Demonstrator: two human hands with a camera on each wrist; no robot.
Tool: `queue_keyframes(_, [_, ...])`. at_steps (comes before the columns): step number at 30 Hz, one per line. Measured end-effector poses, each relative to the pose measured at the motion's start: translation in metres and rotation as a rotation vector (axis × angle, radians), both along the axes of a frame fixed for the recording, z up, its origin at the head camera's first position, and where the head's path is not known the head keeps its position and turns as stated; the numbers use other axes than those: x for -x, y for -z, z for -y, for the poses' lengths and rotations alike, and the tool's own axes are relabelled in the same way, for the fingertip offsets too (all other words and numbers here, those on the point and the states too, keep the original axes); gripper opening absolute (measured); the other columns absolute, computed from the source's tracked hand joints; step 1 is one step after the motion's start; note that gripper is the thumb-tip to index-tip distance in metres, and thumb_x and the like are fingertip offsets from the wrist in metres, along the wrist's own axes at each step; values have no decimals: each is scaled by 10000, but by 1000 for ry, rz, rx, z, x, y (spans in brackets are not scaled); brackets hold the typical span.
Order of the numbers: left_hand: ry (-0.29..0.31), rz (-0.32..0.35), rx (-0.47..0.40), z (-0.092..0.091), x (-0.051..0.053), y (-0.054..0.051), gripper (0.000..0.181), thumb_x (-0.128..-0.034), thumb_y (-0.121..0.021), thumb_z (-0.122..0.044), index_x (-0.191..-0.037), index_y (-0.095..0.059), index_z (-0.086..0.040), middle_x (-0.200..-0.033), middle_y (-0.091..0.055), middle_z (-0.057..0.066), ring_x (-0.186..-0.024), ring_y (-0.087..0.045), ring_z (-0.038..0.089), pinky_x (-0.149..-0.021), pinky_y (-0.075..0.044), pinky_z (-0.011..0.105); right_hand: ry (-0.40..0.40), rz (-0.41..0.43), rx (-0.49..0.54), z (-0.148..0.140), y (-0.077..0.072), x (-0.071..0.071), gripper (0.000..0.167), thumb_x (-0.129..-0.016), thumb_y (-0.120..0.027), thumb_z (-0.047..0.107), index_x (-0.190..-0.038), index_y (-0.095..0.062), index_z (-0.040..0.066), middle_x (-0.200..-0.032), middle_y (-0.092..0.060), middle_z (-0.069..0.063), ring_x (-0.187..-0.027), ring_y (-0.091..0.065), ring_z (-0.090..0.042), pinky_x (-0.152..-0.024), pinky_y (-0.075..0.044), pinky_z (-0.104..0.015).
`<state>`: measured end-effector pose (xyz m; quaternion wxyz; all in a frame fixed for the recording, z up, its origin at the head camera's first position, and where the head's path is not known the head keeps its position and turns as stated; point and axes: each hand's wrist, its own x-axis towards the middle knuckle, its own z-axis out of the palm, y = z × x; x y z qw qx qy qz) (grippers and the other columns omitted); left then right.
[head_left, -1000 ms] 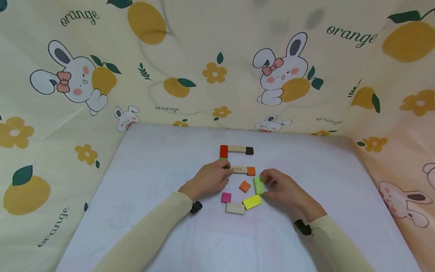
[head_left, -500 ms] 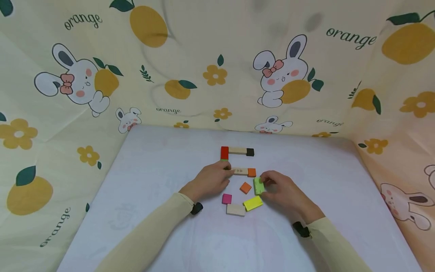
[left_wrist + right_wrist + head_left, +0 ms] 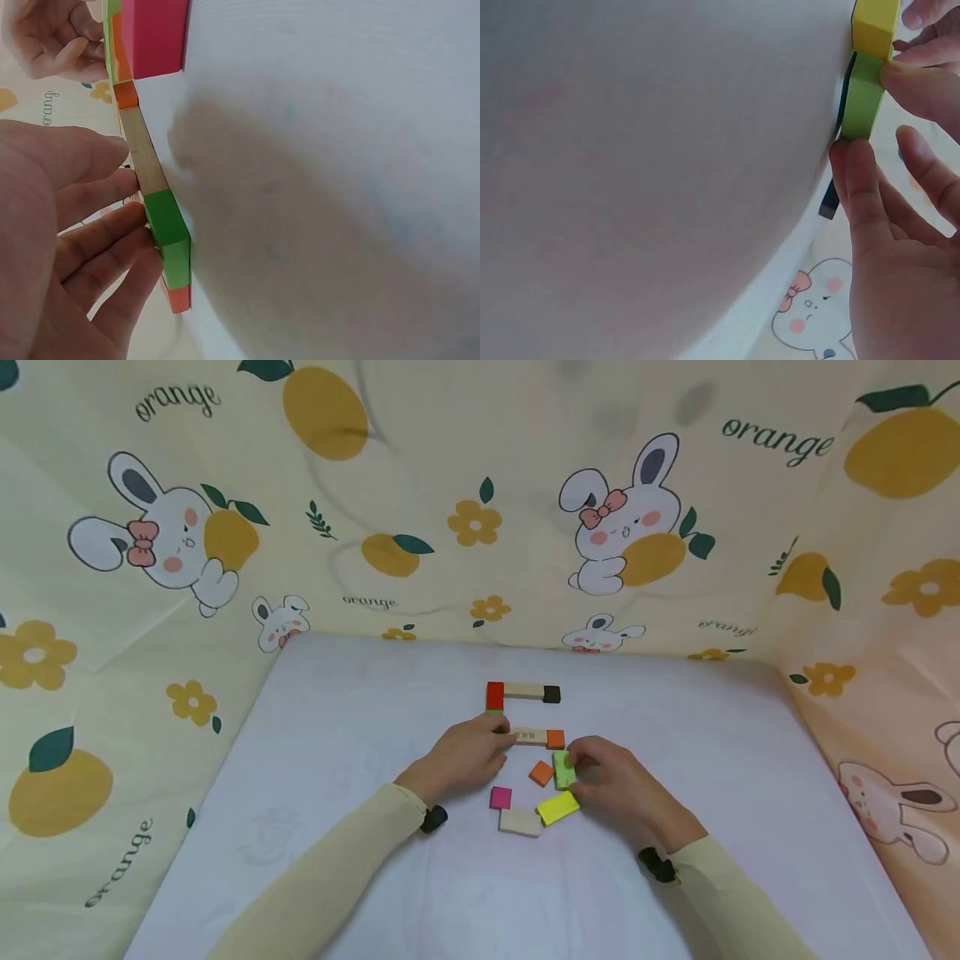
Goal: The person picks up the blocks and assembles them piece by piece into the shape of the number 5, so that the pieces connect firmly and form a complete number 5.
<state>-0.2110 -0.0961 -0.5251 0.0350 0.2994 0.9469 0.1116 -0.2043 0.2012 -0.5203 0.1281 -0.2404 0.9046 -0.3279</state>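
Note:
In the head view the right hand (image 3: pixel 624 783) pinches a light green block (image 3: pixel 564 770) by its two ends; the right wrist view shows thumb and fingers at the ends of the green block (image 3: pixel 863 97). The left hand (image 3: pixel 459 758) touches a wooden block (image 3: pixel 531 737) and a green block largely hidden under its fingers. In the left wrist view its fingertips rest against the green block (image 3: pixel 169 232) and the wooden block (image 3: pixel 142 150). An orange block (image 3: pixel 555 739) adjoins the wooden one's right end.
Behind the left hand a red block (image 3: pixel 495 696), a wooden block (image 3: pixel 523 691) and a black block (image 3: pixel 552 694) form a corner. Nearer lie a loose orange block (image 3: pixel 542 773), a magenta block (image 3: pixel 500 797), a yellow block (image 3: pixel 558 808) and a pale wooden block (image 3: pixel 519 822).
The right hand has shifted slightly left with the light green block, which now lies nearer the loose orange block. The left hand has stayed in place.

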Motion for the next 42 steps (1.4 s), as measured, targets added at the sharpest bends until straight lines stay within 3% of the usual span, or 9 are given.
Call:
queue_keyframes(8, [2,24,-7,0,-8,5,427,-1070,-695,-286,-1481,-696,-172,-1381,-600,-12,-1203,-539,130,-958,-548,262,-5,40,6,9,6,-9,349,-883,-909,90,-1105,-672,217,-1253,-659,52,-1103,-642,-174,-997,-576,-426])
queue_keyframes(16, [6,11,-22,0,-9,6,426,-1068,-698,-276,-1478,-697,-157,-1367,-600,-10,-1178,-538,125,-945,-546,259,16,-22,-40,10,8,-12,330,-869,-920,98,-1058,-676,214,-1283,-654,16,-1086,-632,-185,-985,-582,-442])
queue_keyframes(33, [7,-5,-9,1,-5,9,426,-1068,-700,-290,-1474,-702,-164,-1376,-601,-12,-1187,-543,127,-970,-547,264,30,-50,-32,10,7,-4,370,-857,-926,100,-1141,-706,189,-1323,-620,-22,-1100,-630,-212,-982,-588,-448])
queue_keyframes(42, [2,2,-32,2,-1,3,424,-1065,-703,-275,-1474,-701,-162,-1372,-603,-13,-1197,-543,130,-975,-543,261,34,-31,-46,12,-2,0,417,-867,-915,117,-1219,-697,166,-1307,-631,-19,-1119,-637,-236,-972,-594,-470])
